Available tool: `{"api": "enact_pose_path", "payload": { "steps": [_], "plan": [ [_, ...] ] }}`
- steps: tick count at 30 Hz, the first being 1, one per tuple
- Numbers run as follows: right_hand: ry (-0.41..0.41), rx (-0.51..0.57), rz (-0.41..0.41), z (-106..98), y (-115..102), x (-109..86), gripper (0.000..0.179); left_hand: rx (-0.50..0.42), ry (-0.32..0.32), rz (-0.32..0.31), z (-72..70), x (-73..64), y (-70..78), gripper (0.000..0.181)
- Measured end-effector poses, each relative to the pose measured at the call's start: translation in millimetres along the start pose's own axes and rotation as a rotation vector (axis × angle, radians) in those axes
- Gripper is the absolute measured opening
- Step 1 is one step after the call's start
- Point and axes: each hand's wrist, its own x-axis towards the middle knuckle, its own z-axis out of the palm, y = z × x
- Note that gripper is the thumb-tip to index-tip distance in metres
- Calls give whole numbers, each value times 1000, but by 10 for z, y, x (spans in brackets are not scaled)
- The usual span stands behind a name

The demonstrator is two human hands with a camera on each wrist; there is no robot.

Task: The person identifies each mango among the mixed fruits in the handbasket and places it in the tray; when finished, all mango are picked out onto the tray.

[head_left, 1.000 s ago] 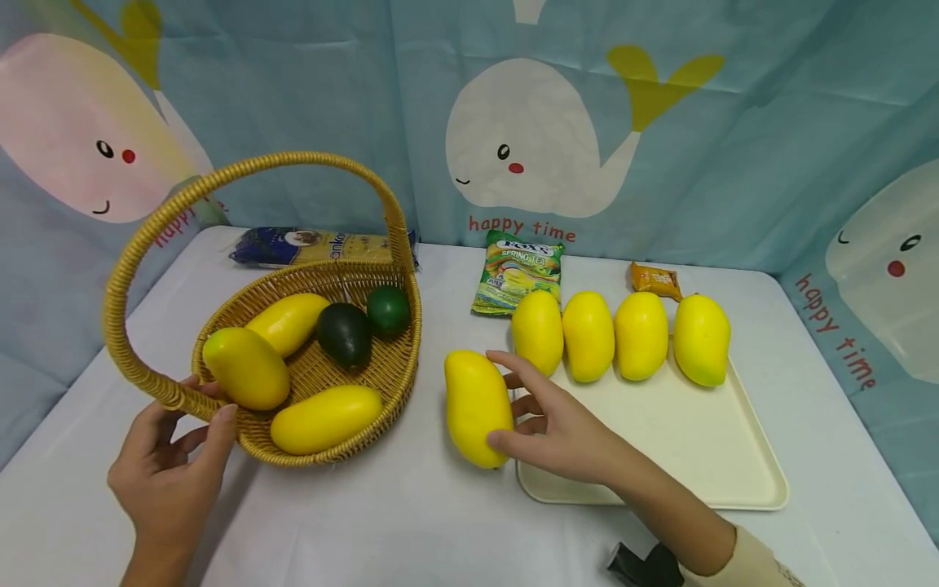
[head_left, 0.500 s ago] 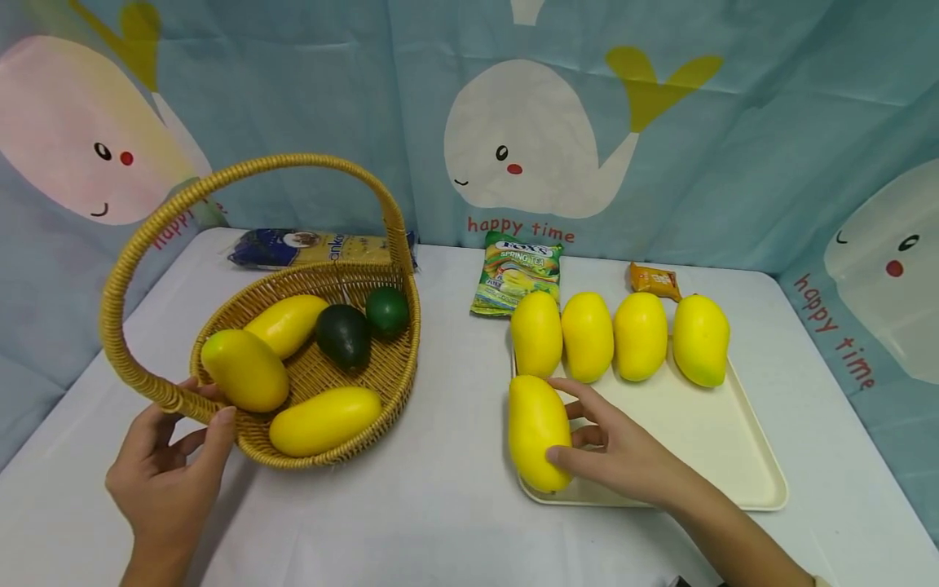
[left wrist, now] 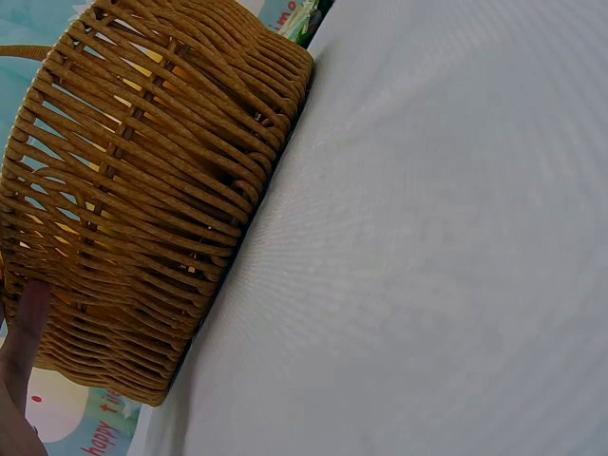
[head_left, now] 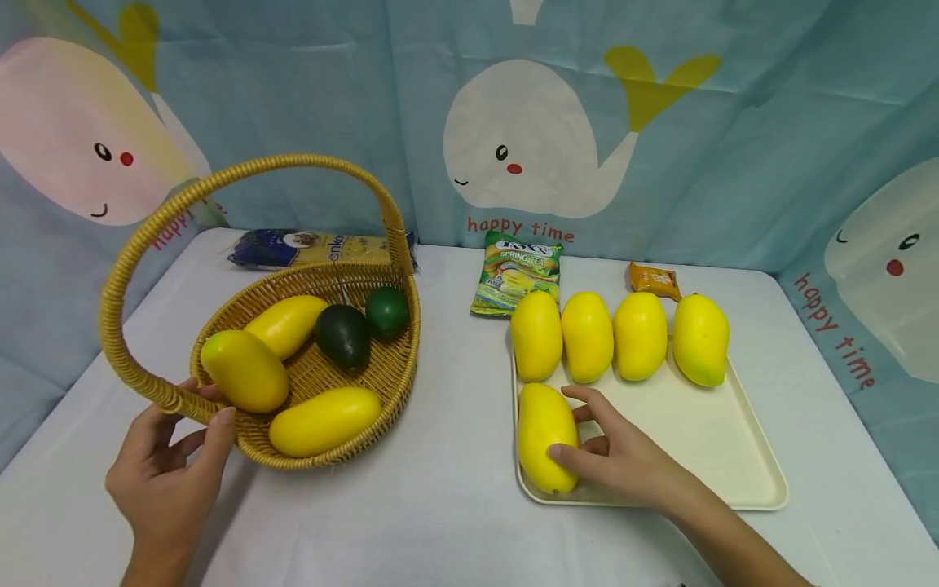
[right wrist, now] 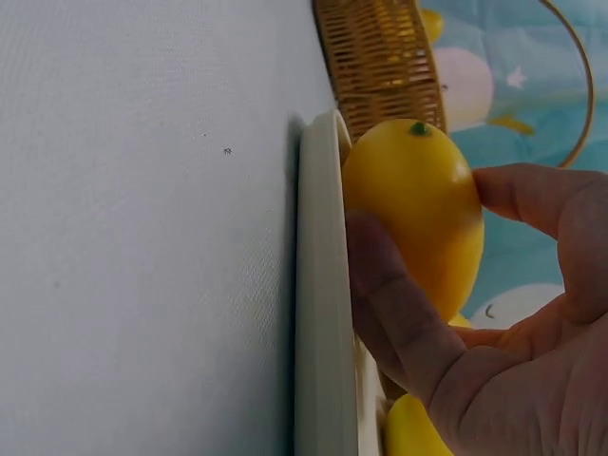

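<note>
My right hand (head_left: 623,452) holds a yellow mango (head_left: 546,436) at the front left corner of the cream tray (head_left: 704,456). In the right wrist view the thumb and fingers (right wrist: 404,309) lie on either side of that mango, right by the tray's rim. A row of several mangoes (head_left: 587,337) lies along the tray's back edge. With thumb and fingers my left hand (head_left: 172,465) grips the wicker basket (head_left: 399,399) at its left rim, by the foot of the handle. Inside the basket are 3 yellow mangoes (head_left: 326,420), a dark avocado (head_left: 343,336) and a round green fruit (head_left: 386,311).
Behind the basket lies a blue and gold packet (head_left: 308,249). A green Fox's candy bag (head_left: 517,273) is at the back middle, and a small orange packet (head_left: 655,280) behind the mango row. White cloth (head_left: 440,522) covers the table before a whale-print curtain (head_left: 411,122).
The right hand has carried the mango rightward from between basket and tray, then lowered it onto the tray's front left corner. My left hand has stayed on the basket.
</note>
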Motion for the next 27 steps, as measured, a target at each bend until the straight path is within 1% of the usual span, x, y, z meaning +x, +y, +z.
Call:
{"api": "enact_pose_path", "payload": {
  "steps": [3,5,9,13,16,19,22,25,27],
  "plan": [
    [16,-23,-6,1,-20,-19,75,17,-4,-4,4,1,6,41],
    [31,-58,-6,-12,-40,-30,75,33,-7,-6,6,2,10,41],
    [81,-201,-32,-64,-100,-35,67,46,-7,-2,7,4,11,41],
    [168,-379,-120,-122,-196,-3,57,44,1,3,5,2,12,41],
    [203,-459,-229,-150,-304,41,50,43,3,2,5,-5,14,41],
    [189,-510,-305,-149,-438,110,44,44,0,-1,9,-11,15,41],
    [147,-546,-332,-107,-587,209,39,34,-6,-1,11,-14,15,41],
    [92,-580,-356,6,-754,350,38,25,-10,7,9,-9,20,41],
    [50,-613,-381,128,-874,468,39,31,-5,9,7,-3,26,41]
  ]
}}
